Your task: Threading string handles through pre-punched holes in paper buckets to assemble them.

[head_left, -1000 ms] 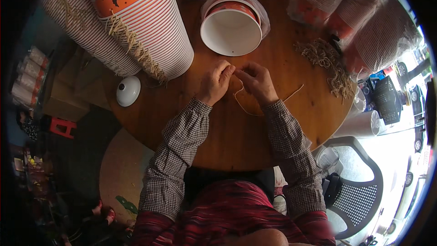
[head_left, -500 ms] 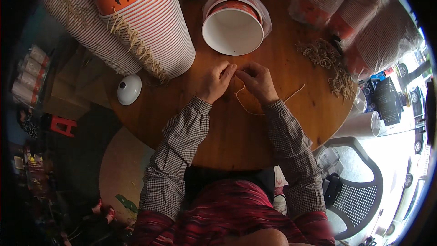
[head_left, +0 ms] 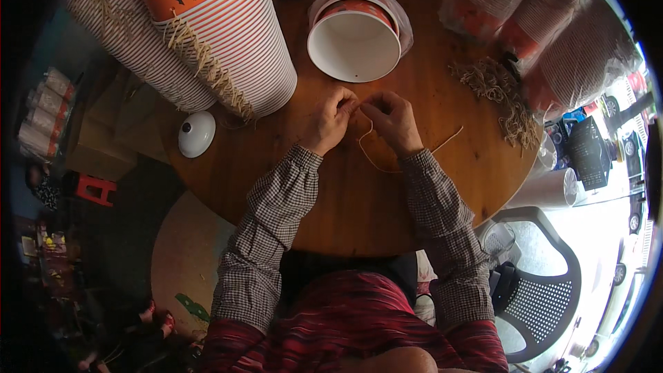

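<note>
Both hands meet over the middle of a round wooden table (head_left: 331, 200), fingertips pinched close together. A thin tan cord (head_left: 370, 159) hangs from between them, loops down onto the wood and runs out past my right wrist to a free end. My left hand (head_left: 331, 123) is closed, its thumb and forefinger pressed on the cord's end, which the fingers mostly hide. My right hand (head_left: 391, 123) pinches the same cord beside it. Just beyond the hands lies an orange paper bucket (head_left: 353, 48) in clear plastic, its white open mouth facing me.
Tall nested bucket stacks (head_left: 235, 41) with cord tied along their sides stand at the left, beside a white lid (head_left: 197, 135). A tangle of cords (head_left: 494, 90) lies at the right, near plastic-wrapped stacks (head_left: 577, 48). A grey chair (head_left: 545, 290) stands off the table's right edge.
Both hands stay almost in place; the fingertips have shifted slightly against each other. The cord's loop hangs a little differently below them.
</note>
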`<state>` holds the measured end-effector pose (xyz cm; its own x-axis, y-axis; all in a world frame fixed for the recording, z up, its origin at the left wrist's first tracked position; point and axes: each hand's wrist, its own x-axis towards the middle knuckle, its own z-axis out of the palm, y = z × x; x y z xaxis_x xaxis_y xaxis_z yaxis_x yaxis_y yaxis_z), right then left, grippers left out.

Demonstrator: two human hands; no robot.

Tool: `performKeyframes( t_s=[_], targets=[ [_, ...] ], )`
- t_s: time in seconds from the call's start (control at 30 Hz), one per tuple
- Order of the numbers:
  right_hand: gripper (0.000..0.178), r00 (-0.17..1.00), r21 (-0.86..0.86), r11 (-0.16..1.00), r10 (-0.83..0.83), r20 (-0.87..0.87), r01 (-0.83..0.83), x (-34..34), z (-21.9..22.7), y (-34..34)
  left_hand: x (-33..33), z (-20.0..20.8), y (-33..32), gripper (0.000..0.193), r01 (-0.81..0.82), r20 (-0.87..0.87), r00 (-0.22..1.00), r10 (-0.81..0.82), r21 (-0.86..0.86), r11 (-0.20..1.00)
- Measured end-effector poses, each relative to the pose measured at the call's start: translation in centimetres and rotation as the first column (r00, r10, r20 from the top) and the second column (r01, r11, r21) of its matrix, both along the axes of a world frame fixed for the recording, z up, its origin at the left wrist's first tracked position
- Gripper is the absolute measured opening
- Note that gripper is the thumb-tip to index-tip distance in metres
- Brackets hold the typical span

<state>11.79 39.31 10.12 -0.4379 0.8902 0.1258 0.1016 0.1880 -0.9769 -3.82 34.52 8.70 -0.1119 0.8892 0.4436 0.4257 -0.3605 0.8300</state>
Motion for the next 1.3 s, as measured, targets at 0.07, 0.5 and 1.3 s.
performKeyframes(
  t_s=[0.07,0.5,1.3],
  targets=[
    [0.015,1.000,-0.027,1.000,0.004,-0.014,-0.004,0.0,0.0,0.1,0.0,0.1,-0.1,0.009,0.043,0.066,0.997,-0.035,-0.114,0.993],
    [0.019,0.998,-0.054,0.997,-0.061,0.027,0.063,0.0,0.0,-0.1,-0.6,-1.4,0.6,0.009,-0.010,-0.085,0.996,0.003,-0.081,0.997],
    [0.017,0.951,-0.024,0.957,-0.290,-0.109,0.289,1.4,-2.4,4.5,-2.8,-0.1,3.6,0.045,-0.479,-0.003,0.859,0.513,0.353,0.804]
  ],
)
